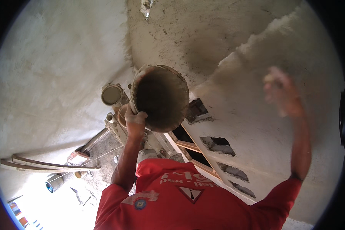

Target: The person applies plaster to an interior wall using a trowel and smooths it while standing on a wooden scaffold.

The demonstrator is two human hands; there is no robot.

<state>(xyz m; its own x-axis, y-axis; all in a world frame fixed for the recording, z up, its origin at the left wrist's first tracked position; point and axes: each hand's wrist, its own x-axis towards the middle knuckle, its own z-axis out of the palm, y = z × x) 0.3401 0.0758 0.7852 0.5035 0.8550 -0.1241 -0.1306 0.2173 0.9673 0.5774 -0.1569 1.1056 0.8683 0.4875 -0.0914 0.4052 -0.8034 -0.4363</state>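
My left hand [135, 123] grips the rim of a mortar-caked bucket [163, 94], its thumb over the edge. The bucket is tipped so that its dark inside faces me; what lies at its bottom is too shadowed to make out. Raised at the right, my right hand [281, 90] is smeared by motion in front of the plastered wall [264, 126]. Whether it holds anything does not show. Above and left of it, a rough ridge [253, 40] marks the edge of a plaster layer running diagonally across the wall.
A smaller grey-caked container [112, 95] stands left of the bucket, on or near planks. Below right are a wooden window frame [191, 145] and several rough wall holes [218, 146]. Long boards [50, 166] lean at the lower left, above another bucket [56, 182] near the bright floor.
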